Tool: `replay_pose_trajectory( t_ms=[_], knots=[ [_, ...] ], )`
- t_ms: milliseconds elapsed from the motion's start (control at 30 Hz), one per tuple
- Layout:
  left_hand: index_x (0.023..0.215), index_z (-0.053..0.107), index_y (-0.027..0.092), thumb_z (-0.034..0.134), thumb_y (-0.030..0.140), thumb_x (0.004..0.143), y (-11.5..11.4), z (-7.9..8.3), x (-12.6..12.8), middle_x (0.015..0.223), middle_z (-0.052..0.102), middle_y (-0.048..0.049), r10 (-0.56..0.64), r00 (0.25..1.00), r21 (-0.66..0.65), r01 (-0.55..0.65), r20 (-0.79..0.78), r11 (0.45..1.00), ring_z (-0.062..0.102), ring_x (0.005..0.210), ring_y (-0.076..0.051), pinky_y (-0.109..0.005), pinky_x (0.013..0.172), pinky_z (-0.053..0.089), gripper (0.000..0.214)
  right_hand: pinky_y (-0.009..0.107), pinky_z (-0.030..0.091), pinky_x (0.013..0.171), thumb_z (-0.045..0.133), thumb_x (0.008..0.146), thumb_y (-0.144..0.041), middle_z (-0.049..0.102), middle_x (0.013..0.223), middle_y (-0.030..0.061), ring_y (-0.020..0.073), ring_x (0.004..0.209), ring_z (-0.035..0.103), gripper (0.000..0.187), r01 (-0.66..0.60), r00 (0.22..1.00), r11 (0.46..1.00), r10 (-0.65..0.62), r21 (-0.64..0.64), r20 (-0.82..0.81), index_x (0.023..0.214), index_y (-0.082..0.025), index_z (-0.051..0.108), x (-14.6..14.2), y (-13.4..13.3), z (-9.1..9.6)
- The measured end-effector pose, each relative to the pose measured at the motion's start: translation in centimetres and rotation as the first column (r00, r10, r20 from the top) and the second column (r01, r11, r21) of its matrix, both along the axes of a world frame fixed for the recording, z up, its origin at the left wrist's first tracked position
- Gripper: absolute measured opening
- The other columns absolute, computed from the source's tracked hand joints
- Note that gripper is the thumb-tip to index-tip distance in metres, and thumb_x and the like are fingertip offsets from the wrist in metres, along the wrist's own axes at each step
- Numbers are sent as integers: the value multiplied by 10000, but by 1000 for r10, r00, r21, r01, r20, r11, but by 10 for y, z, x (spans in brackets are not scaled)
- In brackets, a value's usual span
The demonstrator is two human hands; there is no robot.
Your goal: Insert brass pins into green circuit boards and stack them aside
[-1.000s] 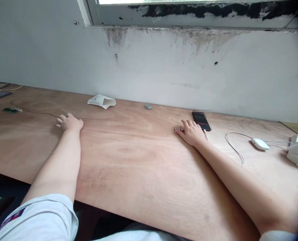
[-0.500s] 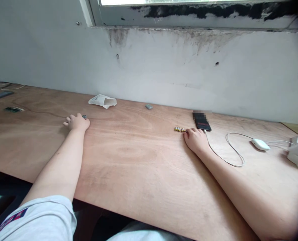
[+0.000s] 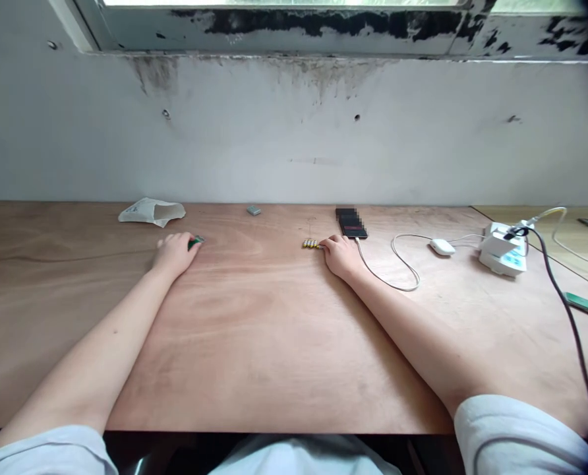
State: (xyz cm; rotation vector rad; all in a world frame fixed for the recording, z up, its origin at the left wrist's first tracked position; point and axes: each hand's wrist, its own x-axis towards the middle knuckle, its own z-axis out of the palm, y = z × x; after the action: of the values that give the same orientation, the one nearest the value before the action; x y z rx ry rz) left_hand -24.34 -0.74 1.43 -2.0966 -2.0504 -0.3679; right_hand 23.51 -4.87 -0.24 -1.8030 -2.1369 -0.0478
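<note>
The half-curled left hand (image 3: 174, 255) pinched a small green object (image 3: 195, 242) on the plywood bench (image 3: 254, 343). The loosely curled, empty right hand (image 3: 342, 256) lay just beside a row of small yellow cylinders (image 3: 310, 244).

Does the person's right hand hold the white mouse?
No, the right hand is beside the small batteries, and the white mouse lies apart from it, further right.

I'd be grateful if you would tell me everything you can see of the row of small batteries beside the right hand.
The small batteries are gold-coloured, metallic-looking cylinders lying flat in a short row on the plywood desk. Their exact count and markings are too small to tell. The fingertips of the right hand reach the row's right end, apparently touching it.
</note>
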Motion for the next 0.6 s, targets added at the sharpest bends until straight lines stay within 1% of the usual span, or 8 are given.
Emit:
replay_pose_trajectory(
  t_ms=[33,100,200,267,333,400,467,600],
  knots=[
    [1087,674,187,493,475,943,-4,0,19,1157,701,-159,-90,996,6,90,26,996,588,1155,-364,-485,994,406,369,350,385,973,385,1043,-293,656,1225,104,244,1138,541,386,-10,999,1000,10,3,-34,1230,-271,722,1,3,-1],
    [1068,679,211,507,483,947,-14,0,64,1154,712,-118,-273,957,24,272,94,962,603,1140,-323,-455,1015,402,344,342,400,968,408,1030,-258,656,1201,100,233,1116,561,376,-37,994,999,38,10,-102,1214,-276,735,5,8,-4],
    [1061,679,220,528,494,960,-28,-1,136,1148,717,-107,-516,841,27,519,163,854,621,1111,-299,-436,990,416,329,329,432,950,440,1001,-203,659,1169,92,215,1060,596,365,-66,982,998,68,15,-174,1176,-267,753,9,15,-7],
    [1103,665,225,547,459,964,-30,-3,180,1152,718,-101,-593,783,28,600,187,800,624,1105,-292,-438,978,419,297,325,448,942,450,993,-196,660,1172,95,216,1059,607,355,-53,979,998,56,19,-193,1180,-253,747,10,17,-7],
    [1144,651,225,571,411,958,-24,-4,213,1160,718,-98,-604,768,28,613,215,789,624,1102,-291,-448,967,423,276,328,456,938,458,992,-201,661,1191,109,229,1081,608,347,-20,981,1000,25,23,-193,1213,-236,723,9,17,-6],
    [1157,648,218,597,372,941,-13,-6,234,1176,713,-102,-570,782,33,582,253,813,617,1111,-299,-459,962,427,270,337,458,938,472,985,-201,659,1207,128,246,1095,605,337,15,984,999,-9,34,-180,1229,-209,704,6,15,-5],
    [1142,661,219,615,359,928,-1,-7,244,1191,708,-102,-539,792,32,554,288,832,603,1136,-306,-465,964,430,259,348,453,950,489,971,-193,658,1197,143,260,1099,596,319,5,988,998,4,60,-153,1209,-184,701,3,13,-5],
    [1139,686,243,607,372,940,8,-8,245,1195,706,-85,-568,768,21,589,295,808,584,1168,-305,-466,985,421,250,356,440,969,504,926,-141,661,1121,140,257,1060,583,297,-126,987,986,136,111,-88,1141,-159,708,-5,11,-6]
  ],
)
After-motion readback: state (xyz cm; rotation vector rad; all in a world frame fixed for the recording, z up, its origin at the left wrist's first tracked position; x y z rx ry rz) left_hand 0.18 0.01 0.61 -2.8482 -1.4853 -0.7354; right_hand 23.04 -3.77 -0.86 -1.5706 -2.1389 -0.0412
